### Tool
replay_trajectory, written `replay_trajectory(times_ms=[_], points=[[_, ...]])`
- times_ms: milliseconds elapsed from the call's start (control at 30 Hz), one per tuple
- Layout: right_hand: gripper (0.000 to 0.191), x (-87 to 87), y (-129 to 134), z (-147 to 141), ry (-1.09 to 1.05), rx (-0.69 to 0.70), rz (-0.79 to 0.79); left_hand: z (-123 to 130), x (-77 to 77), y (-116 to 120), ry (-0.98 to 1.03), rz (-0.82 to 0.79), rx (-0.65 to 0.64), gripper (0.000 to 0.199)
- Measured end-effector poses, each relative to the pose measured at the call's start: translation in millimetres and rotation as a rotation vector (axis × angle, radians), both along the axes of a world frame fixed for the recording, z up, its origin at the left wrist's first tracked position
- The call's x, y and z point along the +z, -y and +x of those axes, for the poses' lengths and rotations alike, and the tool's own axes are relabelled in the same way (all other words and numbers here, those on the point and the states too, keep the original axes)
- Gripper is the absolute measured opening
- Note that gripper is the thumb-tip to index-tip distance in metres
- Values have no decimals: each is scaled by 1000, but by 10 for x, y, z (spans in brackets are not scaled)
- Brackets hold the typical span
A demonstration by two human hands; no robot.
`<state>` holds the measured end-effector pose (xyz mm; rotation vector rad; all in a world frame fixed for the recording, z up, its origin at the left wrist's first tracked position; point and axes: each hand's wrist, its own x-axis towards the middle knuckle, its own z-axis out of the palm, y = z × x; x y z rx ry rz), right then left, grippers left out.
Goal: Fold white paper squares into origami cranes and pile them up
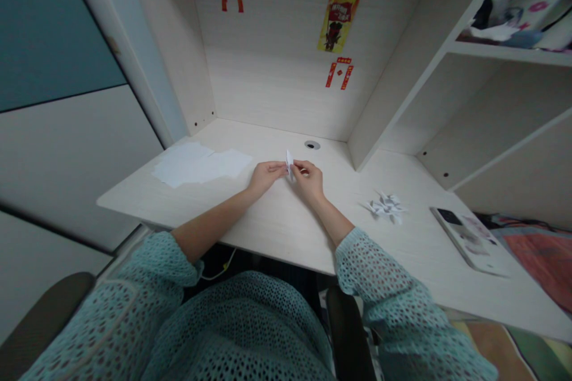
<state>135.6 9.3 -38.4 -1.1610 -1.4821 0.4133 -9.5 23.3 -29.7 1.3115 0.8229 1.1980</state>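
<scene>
A small piece of folded white paper (289,159) stands upright between my two hands, above the middle of the white desk (286,232). My left hand (267,177) pinches its left side with the fingertips. On the other side my right hand (309,178) grips it between thumb and finger, the fingers curled. Loose sheets of white paper (192,164) lie spread at the desk's left. Several folded white paper pieces (386,207) sit in a small heap to the right of my right hand.
A phone in a patterned case (467,241) lies at the right. Behind my hands is a round cable hole (312,145). Upright panels (397,71) and shelves bound the desk. Chair armrests (351,333) stand below its front edge.
</scene>
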Motion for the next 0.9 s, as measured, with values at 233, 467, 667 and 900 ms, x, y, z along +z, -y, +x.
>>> replay_trajectory(times_ms=[233,467,667,900], points=[[26,52,76,-22,104,-24,43,-17,-4,6,-57,33,57,33],[33,75,103,-40,62,-38,27,-36,24,60,-194,185,95,30],[33,32,70,-29,48,-42,7,-20,25,72,-209,220,137,29],[31,-2,24,-17,19,-42,11,-21,40,57,-159,199,141,31]])
